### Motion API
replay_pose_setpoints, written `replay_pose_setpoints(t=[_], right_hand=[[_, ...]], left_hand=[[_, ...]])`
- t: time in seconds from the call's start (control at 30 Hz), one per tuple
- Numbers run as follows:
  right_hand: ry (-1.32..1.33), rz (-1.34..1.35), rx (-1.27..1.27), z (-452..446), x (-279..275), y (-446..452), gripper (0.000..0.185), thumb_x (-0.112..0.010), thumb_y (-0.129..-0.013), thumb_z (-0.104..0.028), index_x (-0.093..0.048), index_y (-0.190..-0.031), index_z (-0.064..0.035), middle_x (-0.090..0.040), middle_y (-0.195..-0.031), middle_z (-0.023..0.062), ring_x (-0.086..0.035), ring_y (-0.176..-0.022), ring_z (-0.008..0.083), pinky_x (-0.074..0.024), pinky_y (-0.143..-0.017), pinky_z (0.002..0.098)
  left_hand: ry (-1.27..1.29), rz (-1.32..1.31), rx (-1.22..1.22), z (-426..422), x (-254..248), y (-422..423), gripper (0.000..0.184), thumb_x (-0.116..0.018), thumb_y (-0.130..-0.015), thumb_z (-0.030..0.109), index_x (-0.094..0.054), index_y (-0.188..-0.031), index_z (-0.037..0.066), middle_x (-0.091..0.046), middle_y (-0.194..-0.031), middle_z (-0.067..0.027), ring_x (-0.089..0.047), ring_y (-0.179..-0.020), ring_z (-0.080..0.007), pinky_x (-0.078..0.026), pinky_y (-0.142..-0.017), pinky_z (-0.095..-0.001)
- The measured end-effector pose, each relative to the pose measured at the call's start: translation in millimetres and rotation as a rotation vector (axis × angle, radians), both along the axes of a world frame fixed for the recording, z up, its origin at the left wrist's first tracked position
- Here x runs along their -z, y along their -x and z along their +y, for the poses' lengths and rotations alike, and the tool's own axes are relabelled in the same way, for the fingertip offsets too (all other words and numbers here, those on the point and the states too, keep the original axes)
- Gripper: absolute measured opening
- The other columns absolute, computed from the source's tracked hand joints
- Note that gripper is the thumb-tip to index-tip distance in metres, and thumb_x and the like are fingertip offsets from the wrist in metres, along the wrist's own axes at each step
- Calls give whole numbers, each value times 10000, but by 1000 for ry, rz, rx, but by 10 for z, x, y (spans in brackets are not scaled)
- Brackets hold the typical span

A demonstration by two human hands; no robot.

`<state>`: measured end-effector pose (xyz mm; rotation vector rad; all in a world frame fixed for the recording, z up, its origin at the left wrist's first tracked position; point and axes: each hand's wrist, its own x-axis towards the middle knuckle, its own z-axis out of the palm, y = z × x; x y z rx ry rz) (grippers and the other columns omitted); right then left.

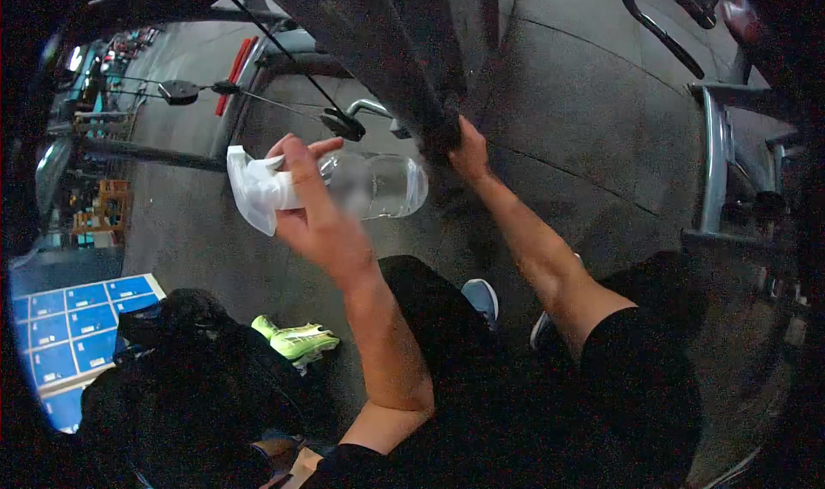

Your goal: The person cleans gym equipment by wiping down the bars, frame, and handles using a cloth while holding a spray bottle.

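A clear spray bottle point(391, 186) with a white trigger head lies tilted on its side in the air, and my left hand point(322, 218) is closed round its neck. Its nozzle end points left and its base points right. My right hand point(470, 152) reaches forward to the long dark padded part point(378, 42) of a gym machine. The fingers there are wrapped into something black at the pad's lower end, which I cannot make out in the shadow.
Cables with black pulleys point(342, 125) run on the left. A metal frame point(713, 158) stands at the right, a curved handle point(666, 29) above it. Near the lower left are a person in black point(189, 386), bright green shoes point(296, 341) and blue lockers point(86, 321).
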<state>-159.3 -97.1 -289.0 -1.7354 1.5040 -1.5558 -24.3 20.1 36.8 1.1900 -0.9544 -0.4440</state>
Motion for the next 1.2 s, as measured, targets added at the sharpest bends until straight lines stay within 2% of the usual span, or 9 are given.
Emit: replay_pose_setpoints(t=[0.27,0.47,0.53,0.63,0.8,0.97,1.03,1.1,1.2], right_hand=[[-191,98,-202,-78,-449,317,686,-736,-743,20,-575,-1408,-19,-708,-1222,234,-701,-1123,387,-553,-946,427],[36,-51,-346,-295,-1910,6,728,-891,-756,-194,-521,-1348,10,-644,-1285,218,-604,-1254,397,-476,-1074,434],[-167,-69,-403,-352,-2273,9,822,-923,-745,-269,-495,-1392,3,-602,-1363,200,-566,-1313,360,-431,-1127,437],[-90,-179,-554,-478,-3029,119,691,-848,-837,-284,-536,-1399,-32,-584,-1373,196,-552,-1305,367,-393,-1155,463],[113,21,-616,-614,-3290,66,399,-701,-973,-345,-661,-1288,-103,-596,-1372,188,-536,-1300,393,-380,-1153,486],[-386,-323,-522,-353,-3469,136,510,-655,-990,-225,-521,-1428,-1,-552,-1448,208,-492,-1383,366,-365,-1170,444],[-544,-508,-121,-254,-4158,-36,409,-590,-1008,-171,-569,-1376,7,-610,-1366,197,-556,-1280,369,-394,-1124,472],[154,-440,-276,-396,-4909,85,383,-605,-994,-126,-579,-1351,10,-650,-1294,174,-598,-1183,350,-426,-1078,471],[262,-47,-244,-483,-6414,121,427,-679,-978,-167,-566,-1345,20,-628,-1303,208,-587,-1205,389,-438,-1063,470]], left_hand=[[-24,38,16,-101,19,108,330,-611,-1053,331,-621,-1167,21,-742,-959,-122,-664,-872,-159,-502,-829,-326],[-68,80,55,-105,169,144,356,-623,-1051,281,-580,-1269,3,-729,-956,-106,-673,-872,-165,-527,-791,-328],[27,89,130,-170,161,249,398,-632,-1042,215,-514,-1348,-12,-721,-987,-108,-675,-888,-168,-545,-773,-330],[14,-108,327,-214,205,125,453,-651,-1005,89,-457,-1393,-42,-713,-1052,-114,-673,-925,-158,-546,-757,-281],[-147,38,531,0,-410,200,401,-723,-943,41,-541,-1288,-51,-724,-1027,-124,-680,-861,-131,-550,-741,-286],[-175,32,510,138,-1392,360,389,-752,-930,68,-568,-1256,-36,-737,-1028,-119,-693,-906,-166,-548,-786,-304],[-289,-275,551,262,-1921,308,396,-770,-922,94,-584,-1248,-31,-737,-1025,-123,-705,-918,-209,-538,-838,-343],[-308,16,558,362,-2146,408,392,-781,-915,115,-595,-1230,-26,-737,-1034,-123,-711,-908,-235,-525,-862,-370],[-113,-136,465,432,-2936,306,387,-777,-925,129,-598,-1238,-11,-740,-1028,-110,-706,-908,-204,-532,-844,-359]])
